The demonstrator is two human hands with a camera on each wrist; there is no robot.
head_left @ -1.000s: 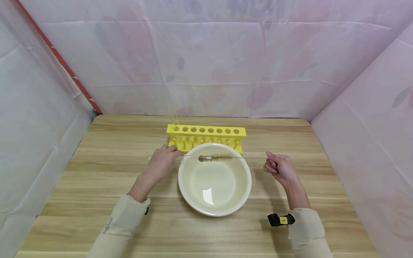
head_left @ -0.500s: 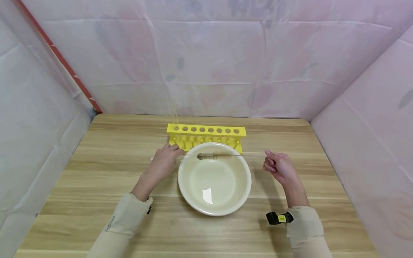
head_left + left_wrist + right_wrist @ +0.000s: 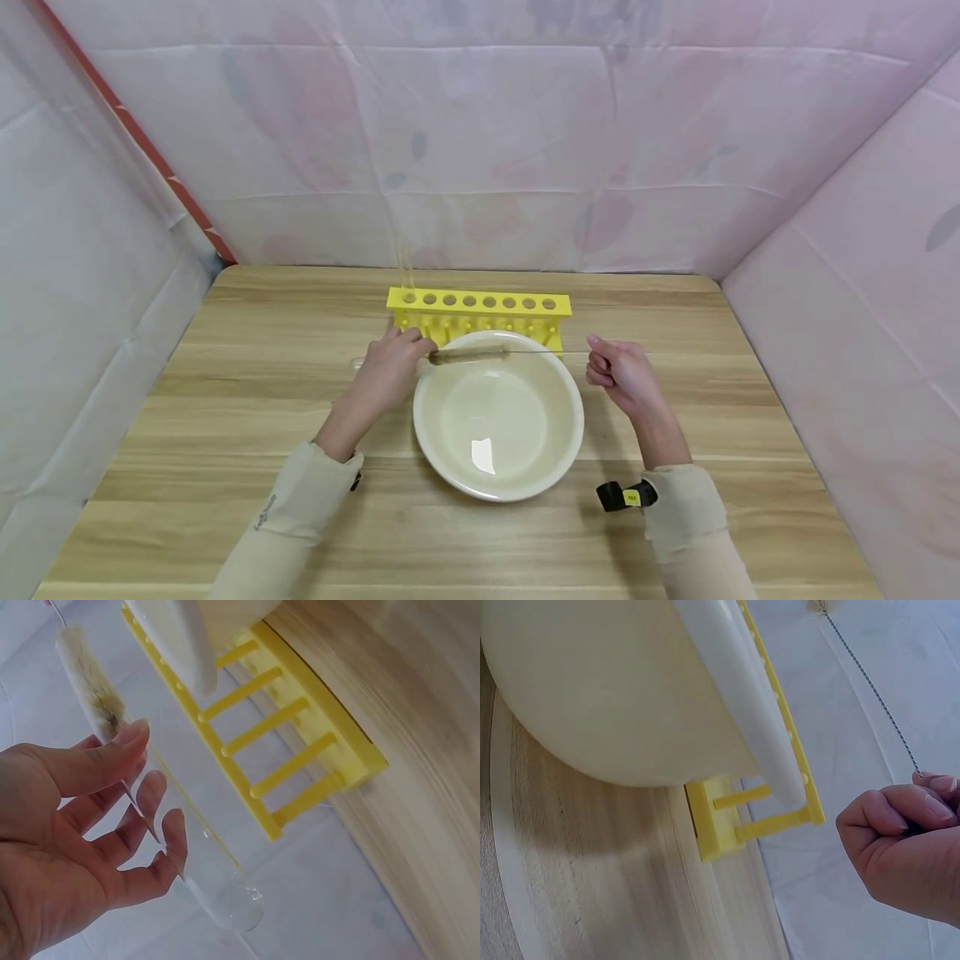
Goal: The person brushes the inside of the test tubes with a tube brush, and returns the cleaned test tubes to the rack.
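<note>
From here I see the left hand [image 3: 384,367] pinching a clear test tube [image 3: 234,900] between thumb and fingers, its rounded end pointing toward the surface's left edge. The right hand [image 3: 626,375], fingers curled in, grips the twisted wire end of a brush [image 3: 471,355], whose bristles sit inside the tube. Tube and brush are held up over the far rim of a cream bowl [image 3: 564,417] on the surface [image 3: 405,537]. Behind it, nearer the far edge, stands a yellow rack [image 3: 480,312], another clear tube [image 3: 406,271] upright in its leftmost hole.
</note>
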